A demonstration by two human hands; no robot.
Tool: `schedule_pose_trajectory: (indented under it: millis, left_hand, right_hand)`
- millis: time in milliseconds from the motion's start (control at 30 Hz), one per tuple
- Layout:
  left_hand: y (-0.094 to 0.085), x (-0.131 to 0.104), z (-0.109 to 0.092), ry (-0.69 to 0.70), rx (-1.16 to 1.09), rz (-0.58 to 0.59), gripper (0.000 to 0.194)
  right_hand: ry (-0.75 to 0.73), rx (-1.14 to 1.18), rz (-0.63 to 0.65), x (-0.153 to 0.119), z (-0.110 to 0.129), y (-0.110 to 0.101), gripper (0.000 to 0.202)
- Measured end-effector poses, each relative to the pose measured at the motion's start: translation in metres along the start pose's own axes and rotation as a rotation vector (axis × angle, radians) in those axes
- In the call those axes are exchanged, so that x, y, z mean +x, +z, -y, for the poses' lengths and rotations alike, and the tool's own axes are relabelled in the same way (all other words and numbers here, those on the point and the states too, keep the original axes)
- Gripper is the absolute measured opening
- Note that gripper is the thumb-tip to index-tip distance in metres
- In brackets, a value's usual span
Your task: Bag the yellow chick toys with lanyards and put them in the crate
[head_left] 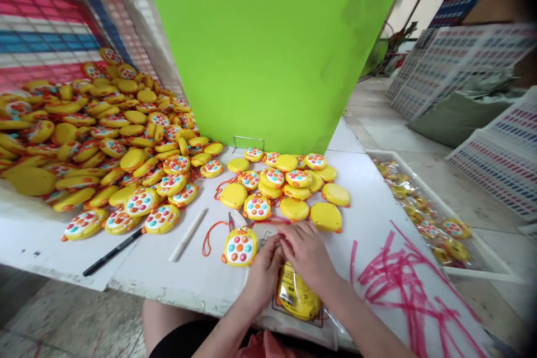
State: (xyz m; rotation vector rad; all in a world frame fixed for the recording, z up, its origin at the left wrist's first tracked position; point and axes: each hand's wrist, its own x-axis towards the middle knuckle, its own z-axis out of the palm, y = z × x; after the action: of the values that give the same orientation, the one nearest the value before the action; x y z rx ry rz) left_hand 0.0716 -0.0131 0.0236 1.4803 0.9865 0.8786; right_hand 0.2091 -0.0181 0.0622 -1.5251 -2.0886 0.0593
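And here are the two hands, meeting over the white table [361,190]: the left hand [267,258] has its fingers curled in, thumb and forefinger drawn close, and the right hand [305,247] bends over to join it, fingers lightly folded, tips together. They're right at the top end of the clear bag [296,291], which lies at six o'clock from them with a yellow toy inside (dark lettering shows across the plastic), though I can't tell exactly what those fingertips pinch. Just beside, at nine o'clock, sits a loose duck-faced toy [240,247], coloured buttons up, orange cord looped out to its left. Farther that way, a white stick [188,235] and a black marker [112,251] lie slanted. At twelve, a cluster of toys [293,208] before the green panel [268,50]; at ten, a huge heap [134,117]! Pink streaks [409,291] at three, and a tray [482,274] of bagged toys at two.
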Motion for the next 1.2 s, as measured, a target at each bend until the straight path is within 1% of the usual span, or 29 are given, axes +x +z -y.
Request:
schedule_pose_trajectory:
  millis: [33, 100, 167, 233, 300, 367, 433, 500, 533, 600, 633, 733, 800, 867, 933, 1000, 1033, 1067, 1100, 1133, 1200]
  left_hand:
    - [0.000, 0.000, -0.001, 0.018, 0.002, -0.002, 0.030]
    - [-0.001, -0.001, -0.003, 0.009, -0.026, 0.016, 0.028]
    - [-0.003, 0.000, -0.005, -0.004, -0.001, 0.040, 0.027]
    - [-0.005, 0.000, -0.006, 0.002, 0.003, 0.080, 0.027]
    - [-0.007, 0.002, -0.005, -0.007, -0.021, 0.115, 0.028]
    - [-0.010, 0.004, -0.003, -0.063, -0.079, 0.123, 0.030]
    - [-0.012, 0.005, 0.002, -0.144, -0.181, 0.110, 0.031]
    - [-0.015, 0.007, 0.006, -0.213, -0.306, 0.107, 0.035]
    - [-0.016, 0.007, 0.008, -0.237, -0.359, 0.111, 0.037]
    - [-0.018, 0.008, 0.011, -0.271, -0.425, 0.124, 0.041]
    - [-0.019, 0.008, 0.011, -0.279, -0.443, 0.132, 0.043]
    - [-0.021, 0.008, 0.009, -0.304, -0.485, 0.125, 0.046]
    - [-0.021, 0.009, 0.006, -0.334, -0.520, 0.112, 0.047]
    - [-0.020, 0.010, 0.005, -0.351, -0.542, 0.121, 0.047]
    - [-0.019, 0.011, 0.007, -0.345, -0.542, 0.134, 0.042]
    - [-0.017, 0.012, 0.011, -0.331, -0.527, 0.121, 0.034]
    - [-0.017, 0.013, 0.013, -0.328, -0.523, 0.106, 0.031]
    - [-0.016, 0.013, 0.015, -0.326, -0.525, 0.090, 0.030]
    - [-0.015, 0.012, 0.016, -0.327, -0.536, 0.078, 0.030]
    - [-0.015, 0.012, 0.016, -0.329, -0.556, 0.071, 0.030]
    - [-0.014, 0.011, 0.014, -0.339, -0.607, 0.061, 0.030]
  right_hand:
    - [-0.026, -0.045, 0.013, 0.002, 0.003, 0.001, 0.030]
    - [-0.061, -0.108, 0.025, 0.004, 0.009, 0.004, 0.030]
    - [-0.044, -0.120, 0.018, 0.006, 0.012, 0.008, 0.027]
    - [0.038, -0.072, -0.020, 0.008, 0.010, 0.010, 0.023]
    - [0.181, 0.011, -0.087, 0.005, -0.003, 0.009, 0.018]
    - [0.348, 0.071, -0.169, -0.003, -0.029, 0.003, 0.013]
    - [0.509, 0.061, -0.224, -0.016, -0.067, -0.009, 0.012]
    - [0.674, -0.054, -0.194, -0.033, -0.108, -0.025, 0.014]
    - [0.717, -0.093, -0.197, -0.041, -0.128, -0.033, 0.015]
    - [0.766, -0.161, -0.192, -0.055, -0.158, -0.044, 0.018]
    - [0.769, -0.190, -0.192, -0.060, -0.168, -0.047, 0.019]
    - [0.723, -0.277, -0.152, -0.069, -0.183, -0.046, 0.020]
    - [0.663, -0.309, -0.103, -0.071, -0.185, -0.044, 0.021]
    - [0.610, -0.345, -0.080, -0.068, -0.184, -0.048, 0.028]
    - [0.550, -0.395, -0.125, -0.062, -0.178, -0.057, 0.037]
    - [0.494, -0.381, -0.218, -0.054, -0.165, -0.064, 0.038]
    - [0.484, -0.308, -0.246, -0.050, -0.154, -0.066, 0.035]
    - [0.491, -0.188, -0.238, -0.047, -0.142, -0.065, 0.029]
    - [0.512, -0.039, -0.195, -0.045, -0.128, -0.062, 0.025]
    - [0.539, 0.125, -0.117, -0.043, -0.113, -0.056, 0.023]
    - [0.570, 0.405, 0.051, -0.041, -0.084, -0.041, 0.025]
